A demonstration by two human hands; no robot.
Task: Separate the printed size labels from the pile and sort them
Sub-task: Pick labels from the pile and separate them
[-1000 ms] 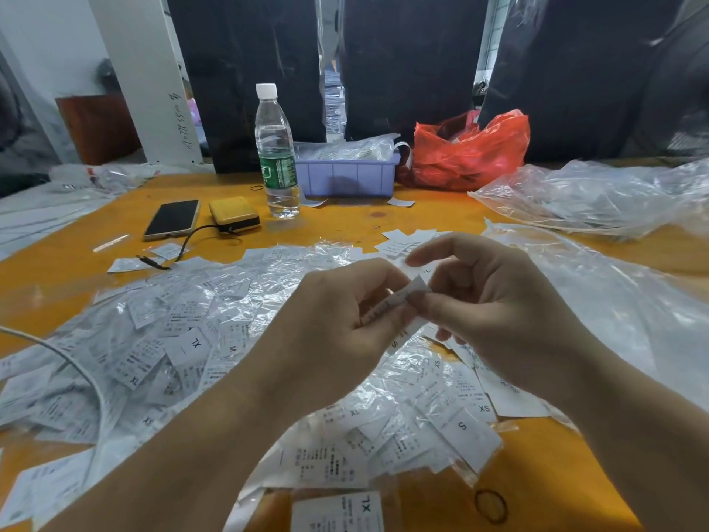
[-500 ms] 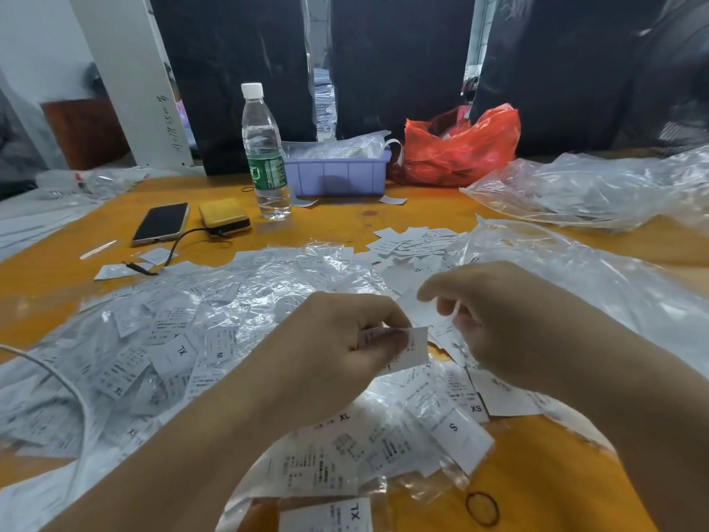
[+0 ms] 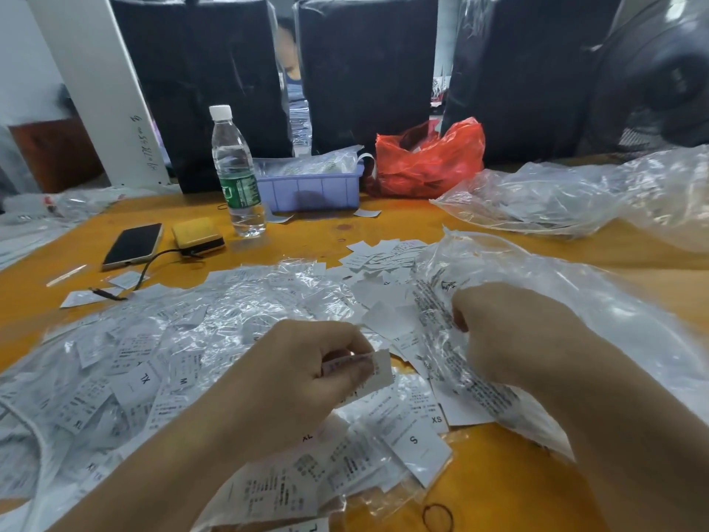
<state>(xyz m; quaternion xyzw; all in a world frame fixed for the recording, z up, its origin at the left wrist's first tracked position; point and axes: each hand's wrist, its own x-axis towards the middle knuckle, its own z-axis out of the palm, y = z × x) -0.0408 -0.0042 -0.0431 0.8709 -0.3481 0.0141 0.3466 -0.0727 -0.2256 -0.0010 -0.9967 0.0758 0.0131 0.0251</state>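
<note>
On the orange worktop (image 3: 383, 232) a wide pile of size labels (image 3: 145, 362) lies mixed with crinkled clear plastic wrappers, spreading from the left edge to the middle. Letters such as XL, M, XS and S show on several of them.

The left hand (image 3: 303, 382) hovers over the near part of the pile with its fingers curled, pinching a small white label (image 3: 378, 368) between thumb and forefinger. The label sticks out to the right of the fingertips.

The right hand (image 3: 510, 339) is just to the right, fingers curled down into a clear plastic bag (image 3: 537, 286) with black print on it. Whether it grips the bag or a label inside cannot be told.

A smaller scatter of loose labels (image 3: 383, 255) lies beyond the hands, near the bag's far edge.

Farther back stand a water bottle (image 3: 236, 174), a purple tray (image 3: 310, 188) and a red plastic bag (image 3: 429, 159). A phone (image 3: 132, 245) and a yellow case (image 3: 197, 236) lie to the left of the bottle. A rubber band (image 3: 437, 518) rests near the front edge.
</note>
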